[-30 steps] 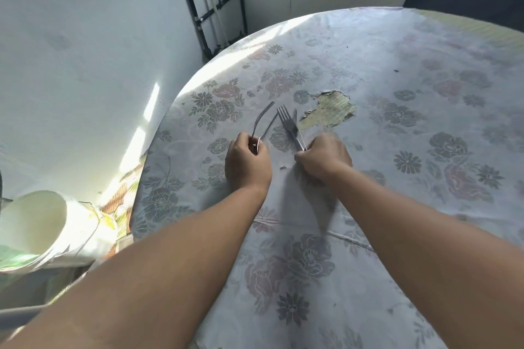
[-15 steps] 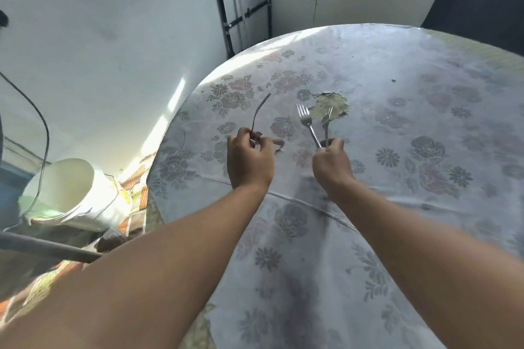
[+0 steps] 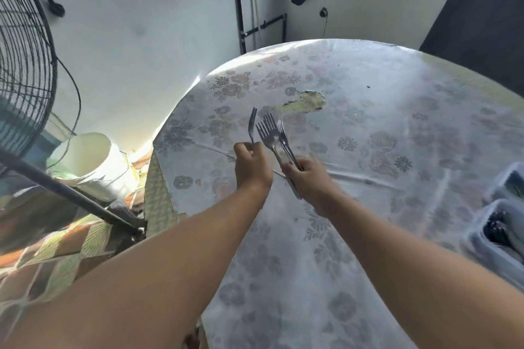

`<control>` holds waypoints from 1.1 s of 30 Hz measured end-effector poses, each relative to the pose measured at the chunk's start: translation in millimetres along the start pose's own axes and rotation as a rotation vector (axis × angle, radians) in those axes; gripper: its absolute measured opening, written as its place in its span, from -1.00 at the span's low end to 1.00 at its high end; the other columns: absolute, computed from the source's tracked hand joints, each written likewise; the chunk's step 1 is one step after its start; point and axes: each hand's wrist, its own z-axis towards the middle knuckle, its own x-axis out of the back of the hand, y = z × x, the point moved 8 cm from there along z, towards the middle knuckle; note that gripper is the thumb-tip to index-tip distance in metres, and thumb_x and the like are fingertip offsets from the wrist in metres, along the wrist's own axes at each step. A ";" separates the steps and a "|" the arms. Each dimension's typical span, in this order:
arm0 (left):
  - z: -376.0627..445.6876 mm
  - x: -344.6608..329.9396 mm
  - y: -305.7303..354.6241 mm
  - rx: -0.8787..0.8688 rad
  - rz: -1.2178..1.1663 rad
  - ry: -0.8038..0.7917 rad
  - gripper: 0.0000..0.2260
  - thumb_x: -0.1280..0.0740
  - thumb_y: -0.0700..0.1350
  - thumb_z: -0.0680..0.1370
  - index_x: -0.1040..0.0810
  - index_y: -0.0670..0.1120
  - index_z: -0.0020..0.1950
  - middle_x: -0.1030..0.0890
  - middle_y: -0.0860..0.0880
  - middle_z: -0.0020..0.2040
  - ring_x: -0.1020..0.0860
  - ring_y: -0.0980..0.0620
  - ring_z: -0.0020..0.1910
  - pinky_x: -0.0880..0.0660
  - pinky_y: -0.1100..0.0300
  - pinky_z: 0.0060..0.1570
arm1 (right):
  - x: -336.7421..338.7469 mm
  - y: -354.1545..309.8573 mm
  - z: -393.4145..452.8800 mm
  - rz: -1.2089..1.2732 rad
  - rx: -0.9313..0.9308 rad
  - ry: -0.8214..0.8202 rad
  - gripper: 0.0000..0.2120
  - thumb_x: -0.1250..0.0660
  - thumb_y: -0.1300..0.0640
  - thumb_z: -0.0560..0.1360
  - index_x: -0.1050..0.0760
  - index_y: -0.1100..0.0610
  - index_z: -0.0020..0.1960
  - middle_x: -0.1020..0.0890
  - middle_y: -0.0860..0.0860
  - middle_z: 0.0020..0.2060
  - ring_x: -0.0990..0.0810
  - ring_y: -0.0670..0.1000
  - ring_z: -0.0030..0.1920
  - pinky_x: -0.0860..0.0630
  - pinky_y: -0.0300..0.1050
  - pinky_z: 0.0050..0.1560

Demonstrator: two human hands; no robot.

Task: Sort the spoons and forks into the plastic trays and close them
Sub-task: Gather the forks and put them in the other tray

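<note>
My left hand (image 3: 252, 163) grips a single metal fork (image 3: 251, 125) by its handle, tines pointing up, above the table. Just to its right, my right hand (image 3: 307, 178) holds a bunch of forks (image 3: 270, 133) by their handles, tines fanned upward. Both hands are lifted off the tablecloth and sit close together. Two plastic trays (image 3: 479, 224) lie at the right edge of the view, the nearer one with dark cutlery inside; they are blurred.
The round table (image 3: 368, 122) wears a floral cloth with a torn patch (image 3: 306, 100) beyond the forks. A white bucket (image 3: 88, 159) and a standing fan (image 3: 22, 71) are on the floor at the left. A wall with pipes stands behind.
Both hands have risen from the table with the forks. The right hand's forks now lean left toward the left hand's fork. The view has pulled back, bringing the trays and fan into sight.
</note>
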 end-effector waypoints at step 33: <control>-216.9 -162.0 -16.3 0.189 -0.087 0.070 -0.77 -0.34 -0.11 0.64 -0.49 -0.12 -0.22 -0.50 -0.04 -0.34 -0.49 -0.06 -0.33 -0.44 0.08 -0.27 | 206.7 87.1 -94.9 0.168 -0.174 -0.270 -0.72 -0.29 -0.08 0.66 -0.59 0.11 -0.04 -0.46 -0.10 -0.48 -0.33 -0.12 -0.51 -0.27 -0.28 -0.53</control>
